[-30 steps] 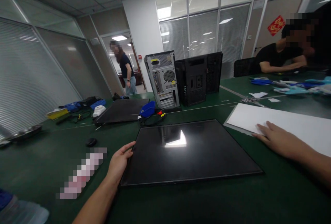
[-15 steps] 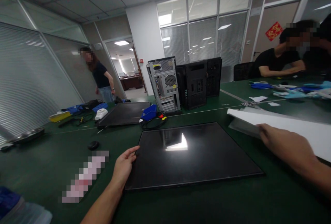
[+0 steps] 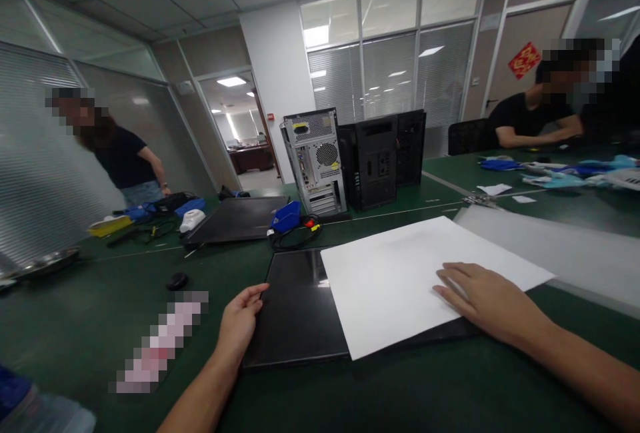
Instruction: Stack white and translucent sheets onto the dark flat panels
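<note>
White sheet (image 3: 400, 280) askew over black panel (image 3: 295, 313), covering its 3 o'clock part. Right hand (image 3: 483, 300) nearer: grip spread flat on sheet's 4 o'clock edge. Left hand (image 3: 240, 323): grip curled around panel's 9 o'clock edge.

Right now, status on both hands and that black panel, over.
Left hand at black panel left edge, thumb on top. Right hand flat on white sheet, which covers the panel's right part. Nothing else on it.
</note>
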### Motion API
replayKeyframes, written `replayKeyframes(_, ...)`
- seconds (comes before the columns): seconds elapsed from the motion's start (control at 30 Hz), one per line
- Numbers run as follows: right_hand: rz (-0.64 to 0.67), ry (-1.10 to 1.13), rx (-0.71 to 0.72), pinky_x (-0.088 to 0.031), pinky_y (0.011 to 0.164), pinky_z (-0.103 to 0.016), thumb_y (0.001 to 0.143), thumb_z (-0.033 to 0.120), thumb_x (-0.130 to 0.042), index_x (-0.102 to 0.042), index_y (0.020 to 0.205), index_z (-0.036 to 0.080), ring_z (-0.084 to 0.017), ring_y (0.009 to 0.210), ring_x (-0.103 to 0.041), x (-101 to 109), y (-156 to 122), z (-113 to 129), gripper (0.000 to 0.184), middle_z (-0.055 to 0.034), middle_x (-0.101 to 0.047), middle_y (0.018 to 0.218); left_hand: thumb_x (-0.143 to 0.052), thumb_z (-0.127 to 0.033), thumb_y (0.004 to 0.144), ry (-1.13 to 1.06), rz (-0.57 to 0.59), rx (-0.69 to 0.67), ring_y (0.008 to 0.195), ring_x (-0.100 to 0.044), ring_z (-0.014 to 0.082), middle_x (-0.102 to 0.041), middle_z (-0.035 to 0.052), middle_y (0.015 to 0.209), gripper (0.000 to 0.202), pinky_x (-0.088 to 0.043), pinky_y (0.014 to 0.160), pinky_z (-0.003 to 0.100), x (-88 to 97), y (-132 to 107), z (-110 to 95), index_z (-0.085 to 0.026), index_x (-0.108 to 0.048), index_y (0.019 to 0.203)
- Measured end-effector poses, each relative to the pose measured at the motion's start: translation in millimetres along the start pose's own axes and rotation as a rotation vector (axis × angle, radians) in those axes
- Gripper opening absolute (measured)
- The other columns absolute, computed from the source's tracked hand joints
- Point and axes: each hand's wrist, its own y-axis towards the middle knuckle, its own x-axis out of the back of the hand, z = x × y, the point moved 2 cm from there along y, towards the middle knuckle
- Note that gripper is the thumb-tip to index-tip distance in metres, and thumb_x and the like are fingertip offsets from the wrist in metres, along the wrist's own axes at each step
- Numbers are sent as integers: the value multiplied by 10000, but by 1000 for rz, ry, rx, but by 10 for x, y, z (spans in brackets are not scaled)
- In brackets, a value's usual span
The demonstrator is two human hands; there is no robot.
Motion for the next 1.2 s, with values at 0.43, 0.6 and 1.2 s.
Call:
replayKeyframes(0.43,78,286,356,-423,997,-488,902,430,-465,-539,1312,306,-245,1173,-533,215,-31,400,434,-46,-585,1278,-683,-297,658,188,-14,-84,435,-533,125,-654,0,594,420,-366,433,228,3,-7,53,-126,-663,1041)
replayKeyframes(0.6,137,249,317,-410,1022,-497,896,476,-459,-510,1334,327,-256,1252,-471,152,-52,340,465,-27,-504,1374,-744,-246,564,95,9,-87,545,-599,130,-697,27,718,438,-417,502,226,-32,-2,38,-138,-641,977)
replayKeyframes(1.2,-55,43,-23,-361,1033,-523,869,504,-461,-535,1312,249,-293,1234,-468,10,69,-647,516,-88,-485,1378,-692,-219,570,80,16,-108,552,-598,126,-701,30,751,441,-425,523,232,-24,9,58,-133,-655,1001)
